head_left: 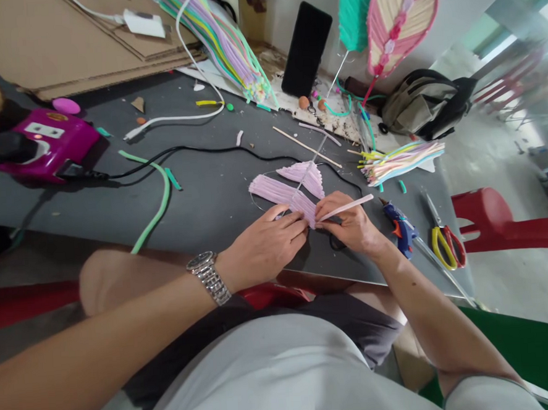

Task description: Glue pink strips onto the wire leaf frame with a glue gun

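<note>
A lilac leaf-shaped piece (280,189) made of pipe cleaners laid side by side on a thin wire frame rests on the grey table in front of me. My left hand (269,245), with a metal watch on its wrist, grips the near edge of this piece, fingers bent and close together. At the lower right corner of the piece, my right hand (349,225) pinches a pale pink pipe cleaner (355,204), whose free end sticks out to the right. The two hands' fingertips almost meet there.
A blue glue gun (400,228) and scissors (447,244) lie at right. Pipe-cleaner bundles (404,160) lie behind, near a leaning phone (306,48) and a finished pink leaf (402,21). A black cord (215,150) runs from a magenta power socket (50,141) across the table.
</note>
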The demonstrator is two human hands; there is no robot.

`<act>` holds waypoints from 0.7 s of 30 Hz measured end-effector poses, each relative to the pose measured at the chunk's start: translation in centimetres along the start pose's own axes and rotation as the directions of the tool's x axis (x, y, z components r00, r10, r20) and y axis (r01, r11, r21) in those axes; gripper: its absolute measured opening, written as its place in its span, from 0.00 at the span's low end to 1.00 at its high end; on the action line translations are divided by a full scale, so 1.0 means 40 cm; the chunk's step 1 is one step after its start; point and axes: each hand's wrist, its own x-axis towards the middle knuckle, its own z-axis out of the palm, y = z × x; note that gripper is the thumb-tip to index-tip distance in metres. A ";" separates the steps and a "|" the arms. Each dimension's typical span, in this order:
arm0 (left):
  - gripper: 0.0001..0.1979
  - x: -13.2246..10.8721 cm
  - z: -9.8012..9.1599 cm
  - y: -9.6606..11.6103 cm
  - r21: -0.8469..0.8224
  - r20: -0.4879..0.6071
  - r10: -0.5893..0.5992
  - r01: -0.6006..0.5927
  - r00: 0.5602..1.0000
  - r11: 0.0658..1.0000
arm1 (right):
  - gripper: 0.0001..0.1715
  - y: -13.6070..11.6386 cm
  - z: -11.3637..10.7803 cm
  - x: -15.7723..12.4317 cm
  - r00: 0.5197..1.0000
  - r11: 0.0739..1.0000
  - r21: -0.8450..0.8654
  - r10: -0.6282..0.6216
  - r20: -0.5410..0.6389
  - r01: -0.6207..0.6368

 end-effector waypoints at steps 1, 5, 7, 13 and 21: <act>0.15 0.000 0.000 0.000 0.001 0.003 -0.001 0.001 1.000 1.000 | 0.07 0.003 0.001 0.002 1.000 1.000 0.020 0.001 -0.004 -0.001; 0.15 -0.002 0.000 -0.002 0.004 0.008 0.002 -0.002 1.000 1.000 | 0.07 0.011 0.005 0.007 1.000 0.999 0.037 0.005 0.007 -0.006; 0.15 -0.001 0.000 -0.003 0.000 0.008 0.005 -0.005 1.000 1.000 | 0.07 0.014 0.007 0.010 1.000 0.999 0.032 0.004 0.028 -0.005; 0.15 0.000 0.001 -0.002 -0.012 -0.001 0.003 -0.003 1.000 1.000 | 0.08 0.020 0.012 0.023 0.998 1.000 0.018 -0.025 0.059 0.024; 0.16 -0.003 0.007 -0.005 -0.021 0.021 -0.004 0.005 1.000 1.000 | 0.07 0.031 0.018 0.027 0.997 0.999 0.048 -0.023 0.074 0.020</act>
